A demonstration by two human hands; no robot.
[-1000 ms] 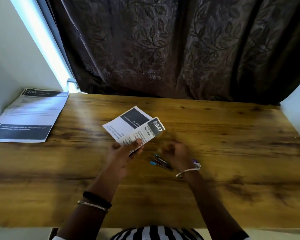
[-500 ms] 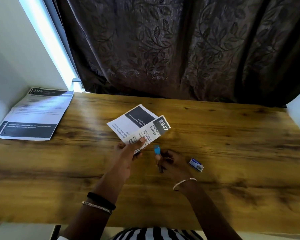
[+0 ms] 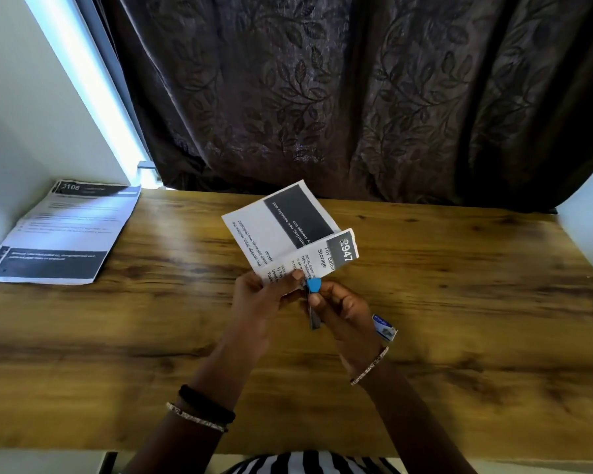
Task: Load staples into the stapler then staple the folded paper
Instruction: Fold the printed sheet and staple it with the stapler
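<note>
Head cam: L hand [image 3: 264, 295] pinches folded paper [image 3: 288, 234]; R hand [image 3: 343, 309] grips stapler [image 3: 313, 295], blue end away.

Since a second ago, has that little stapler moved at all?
Yes. The stapler has come up off the table in the right hand, away from the small staple box, to the folded paper's lower edge.
</note>
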